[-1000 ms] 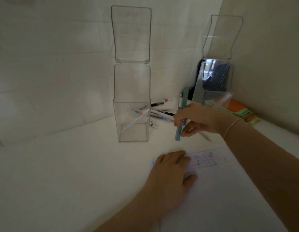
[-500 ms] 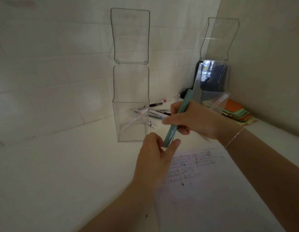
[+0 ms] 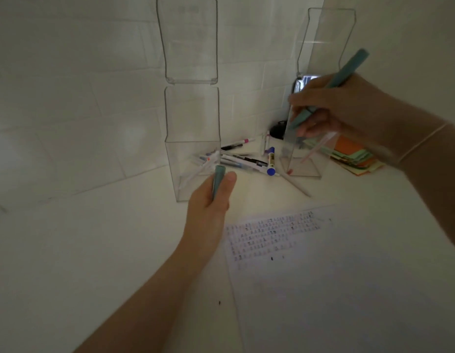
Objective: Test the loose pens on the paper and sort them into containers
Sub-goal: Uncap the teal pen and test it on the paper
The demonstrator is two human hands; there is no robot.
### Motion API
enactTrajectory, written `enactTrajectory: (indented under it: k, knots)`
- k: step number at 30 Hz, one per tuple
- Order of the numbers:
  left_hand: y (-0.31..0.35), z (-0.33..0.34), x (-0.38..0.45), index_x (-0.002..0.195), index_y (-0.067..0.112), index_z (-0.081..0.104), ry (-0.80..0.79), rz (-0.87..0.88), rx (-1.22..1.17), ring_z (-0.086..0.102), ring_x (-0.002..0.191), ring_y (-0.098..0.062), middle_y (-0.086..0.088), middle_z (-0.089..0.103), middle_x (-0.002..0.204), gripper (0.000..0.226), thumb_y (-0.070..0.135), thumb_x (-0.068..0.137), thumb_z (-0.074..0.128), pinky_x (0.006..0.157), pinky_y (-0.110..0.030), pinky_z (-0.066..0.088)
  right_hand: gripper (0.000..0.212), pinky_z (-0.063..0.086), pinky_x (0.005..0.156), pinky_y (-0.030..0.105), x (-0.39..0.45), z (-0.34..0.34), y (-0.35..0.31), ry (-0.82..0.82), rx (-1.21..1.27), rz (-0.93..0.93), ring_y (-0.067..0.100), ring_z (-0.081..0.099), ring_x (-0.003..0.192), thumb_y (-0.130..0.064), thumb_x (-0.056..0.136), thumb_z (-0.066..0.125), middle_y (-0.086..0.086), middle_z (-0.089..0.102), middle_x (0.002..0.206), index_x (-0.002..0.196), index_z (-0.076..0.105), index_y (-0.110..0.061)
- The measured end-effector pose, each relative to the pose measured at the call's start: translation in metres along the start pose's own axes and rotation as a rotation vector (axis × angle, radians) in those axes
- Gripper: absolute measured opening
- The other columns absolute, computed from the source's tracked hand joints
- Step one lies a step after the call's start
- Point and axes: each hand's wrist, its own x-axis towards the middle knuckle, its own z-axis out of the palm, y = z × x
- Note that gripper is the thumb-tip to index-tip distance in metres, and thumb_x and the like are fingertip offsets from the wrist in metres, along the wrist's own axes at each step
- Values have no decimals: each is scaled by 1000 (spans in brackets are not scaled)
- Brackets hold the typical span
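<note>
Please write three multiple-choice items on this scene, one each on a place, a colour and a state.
1. Where does the paper lie?
A. on the table, near the person
B. inside a container
C. on the wall

2. What colour is the pen in the right hand?
A. red
B. teal
C. black

3. What state is that pen in?
A. capped
B. uncapped, cap in the left hand
C. lying on the table

Answers:
1 A: the sheet lies flat on the table in front of the clear containers.
2 B: its barrel is teal.
3 B: the left hand grips a matching teal cap apart from the pen.
</note>
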Motion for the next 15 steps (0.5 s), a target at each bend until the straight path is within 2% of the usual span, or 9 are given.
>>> enactTrajectory:
  k: [2,3,4,6,8,11,15]
  knots:
    - [-4,2,5,61,17,38,-7,-47,159,30,47,-5,6,36,53,42,44,87,56,49,-16,29,27,60,66,32,-17,11,7,-49,4,27,25,71,73,-14,82,68,17,72,82,100,62,7]
    - [-8,2,6,60,18,37,-53,-60,269,31,48,-7,6,36,54,42,40,87,59,52,-19,29,28,60,69,33,-26,19,14,-63,6,48,25,70,74,-11,80,70,17,71,82,98,62,8]
    - [-12,2,8,59,19,37,-122,-63,383,33,50,-9,6,37,53,41,37,86,62,54,-22,30,25,60,68,30,-37,28,25,-67,-6,78,21,68,70,-9,76,72,14,69,77,93,62,7]
    - [-19,1,12,59,20,38,-283,-30,613,40,53,-13,5,42,54,41,37,83,65,56,-27,33,16,54,55,23,-55,46,50,-20,-37,158,14,58,57,-8,74,74,7,62,63,75,59,-3]
    - [-25,3,15,60,21,39,-396,35,798,44,55,-14,6,44,56,41,47,81,64,55,-28,34,22,43,45,22,-69,58,78,87,35,249,15,48,47,-9,78,71,8,55,58,68,52,-6]
    - [-35,5,13,62,24,39,-470,132,913,47,55,-9,7,46,57,43,58,80,59,54,-26,34,20,43,39,23,-84,62,107,249,110,315,18,47,41,-9,85,65,13,55,56,70,54,-1]
    - [-41,3,12,62,25,39,-487,230,948,49,57,-5,8,49,58,44,61,81,56,55,-26,35,20,50,44,26,-92,64,127,332,192,331,19,53,40,-9,87,61,12,59,57,70,58,0]
